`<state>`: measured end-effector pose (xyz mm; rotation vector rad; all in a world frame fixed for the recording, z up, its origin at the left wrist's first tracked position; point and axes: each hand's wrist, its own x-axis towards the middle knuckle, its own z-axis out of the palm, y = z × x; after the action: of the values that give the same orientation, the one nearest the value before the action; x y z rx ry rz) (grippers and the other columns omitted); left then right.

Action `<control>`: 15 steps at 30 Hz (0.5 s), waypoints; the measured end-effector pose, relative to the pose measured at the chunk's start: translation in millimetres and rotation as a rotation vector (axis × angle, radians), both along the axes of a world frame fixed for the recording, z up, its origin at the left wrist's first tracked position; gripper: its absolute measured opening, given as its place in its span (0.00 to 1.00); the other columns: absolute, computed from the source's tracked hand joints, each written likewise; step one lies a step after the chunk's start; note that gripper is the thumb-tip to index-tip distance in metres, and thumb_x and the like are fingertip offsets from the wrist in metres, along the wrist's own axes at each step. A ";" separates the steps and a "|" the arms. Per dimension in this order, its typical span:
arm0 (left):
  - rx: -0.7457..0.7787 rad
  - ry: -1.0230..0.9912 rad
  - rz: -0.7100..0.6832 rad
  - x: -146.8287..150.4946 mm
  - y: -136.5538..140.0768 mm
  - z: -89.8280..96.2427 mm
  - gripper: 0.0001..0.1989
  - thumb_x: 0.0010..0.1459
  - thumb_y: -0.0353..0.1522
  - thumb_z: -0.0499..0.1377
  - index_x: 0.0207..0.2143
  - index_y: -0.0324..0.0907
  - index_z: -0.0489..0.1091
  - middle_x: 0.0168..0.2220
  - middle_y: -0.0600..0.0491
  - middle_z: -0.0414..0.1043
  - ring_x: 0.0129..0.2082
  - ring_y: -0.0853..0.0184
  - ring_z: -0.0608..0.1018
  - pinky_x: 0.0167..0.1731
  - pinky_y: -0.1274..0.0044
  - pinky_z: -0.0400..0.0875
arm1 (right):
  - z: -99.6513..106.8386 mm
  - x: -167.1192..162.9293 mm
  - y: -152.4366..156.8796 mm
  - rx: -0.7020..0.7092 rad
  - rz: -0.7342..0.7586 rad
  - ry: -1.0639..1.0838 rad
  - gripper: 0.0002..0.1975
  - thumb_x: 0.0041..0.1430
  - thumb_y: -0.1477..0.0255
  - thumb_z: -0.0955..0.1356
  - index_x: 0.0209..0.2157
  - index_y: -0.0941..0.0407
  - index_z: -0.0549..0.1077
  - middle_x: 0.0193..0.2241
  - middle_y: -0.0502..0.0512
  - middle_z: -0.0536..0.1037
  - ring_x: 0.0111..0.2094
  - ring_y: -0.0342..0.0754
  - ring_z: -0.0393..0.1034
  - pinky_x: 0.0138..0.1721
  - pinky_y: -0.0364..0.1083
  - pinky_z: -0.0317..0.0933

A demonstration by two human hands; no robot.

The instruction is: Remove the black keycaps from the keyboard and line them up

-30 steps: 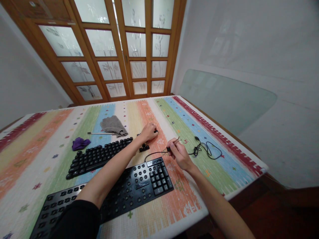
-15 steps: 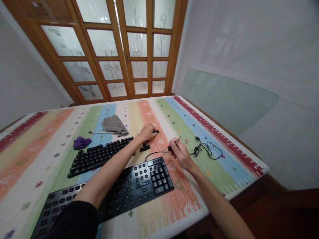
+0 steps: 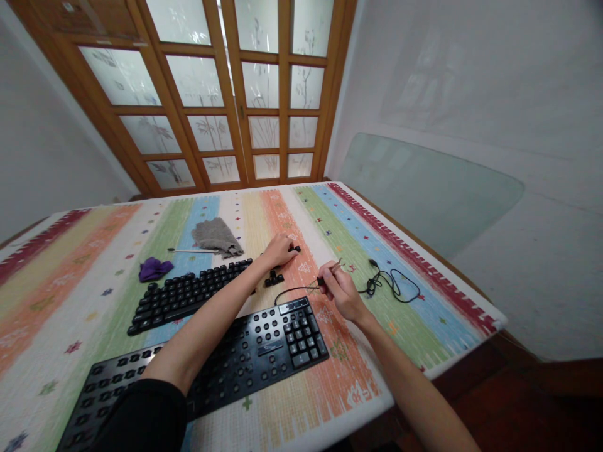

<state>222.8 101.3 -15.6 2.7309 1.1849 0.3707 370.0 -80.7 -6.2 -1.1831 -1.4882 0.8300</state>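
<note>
My left hand (image 3: 279,250) reaches across to small black keycaps (image 3: 296,249) on the striped cloth, its fingers bent down and closed at them. My right hand (image 3: 340,290) is closed in a pinch above the orange stripe. A black keycap (image 3: 321,281) shows at its fingertips, and a thin brownish stick-like tool (image 3: 337,264) pokes up from the grip. Below both hands lies a black keyboard (image 3: 257,348), mostly stripped of keycaps, with its number pad (image 3: 301,340) still capped. My left forearm hides part of it. A few loose keycaps (image 3: 274,278) lie between the hands.
Removed keycaps (image 3: 188,295) stand in rows behind the keyboard. A grey cloth (image 3: 217,236), a white-handled brush (image 3: 195,251) and a purple cloth (image 3: 155,269) lie further left. The keyboard's coiled cable (image 3: 393,285) is at the right. Table edge (image 3: 452,364) runs along the right.
</note>
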 end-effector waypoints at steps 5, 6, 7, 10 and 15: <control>0.004 -0.001 0.003 -0.8 0.1 -0.7 0.11 0.55 0.36 0.61 0.34 0.37 0.75 0.36 0.44 0.75 0.41 0.57 0.74 0.43 0.70 0.68 | 3.1 -0.2 0.1 -0.009 -0.012 -0.007 0.22 0.66 0.52 0.58 0.31 0.55 0.64 0.20 0.47 0.66 0.19 0.41 0.58 0.20 0.42 0.52; 0.005 -0.003 0.002 -1.5 -0.3 -0.1 0.11 0.55 0.36 0.62 0.35 0.37 0.75 0.36 0.44 0.75 0.41 0.57 0.74 0.43 0.70 0.68 | 3.6 0.3 0.2 -0.010 -0.014 -0.005 0.22 0.66 0.51 0.58 0.31 0.55 0.64 0.20 0.47 0.66 0.19 0.41 0.58 0.20 0.42 0.52; 0.006 -0.004 -0.002 -2.7 -0.9 0.8 0.11 0.54 0.36 0.62 0.36 0.37 0.75 0.37 0.44 0.74 0.42 0.56 0.74 0.43 0.70 0.68 | 3.9 1.2 0.3 -0.011 -0.014 0.001 0.22 0.66 0.51 0.59 0.31 0.56 0.64 0.20 0.47 0.66 0.19 0.41 0.57 0.20 0.42 0.52; 0.014 -0.008 -0.020 -8.6 -5.2 5.3 0.12 0.53 0.36 0.63 0.37 0.36 0.74 0.39 0.43 0.73 0.43 0.55 0.73 0.45 0.68 0.67 | 4.6 5.1 -0.6 -0.022 -0.005 0.040 0.21 0.66 0.51 0.59 0.31 0.55 0.63 0.20 0.47 0.66 0.18 0.40 0.55 0.20 0.42 0.51; 0.033 -0.047 -0.070 -25.8 -25.5 13.1 0.09 0.55 0.31 0.60 0.38 0.37 0.72 0.42 0.44 0.71 0.46 0.57 0.71 0.48 0.68 0.65 | 8.0 10.0 -11.3 -0.043 0.066 -0.012 0.22 0.66 0.52 0.59 0.32 0.56 0.65 0.21 0.47 0.66 0.18 0.40 0.55 0.20 0.42 0.50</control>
<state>197.0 75.7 -2.5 2.7674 1.0775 0.4464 380.0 -92.0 1.7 -1.1785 -1.5327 0.9050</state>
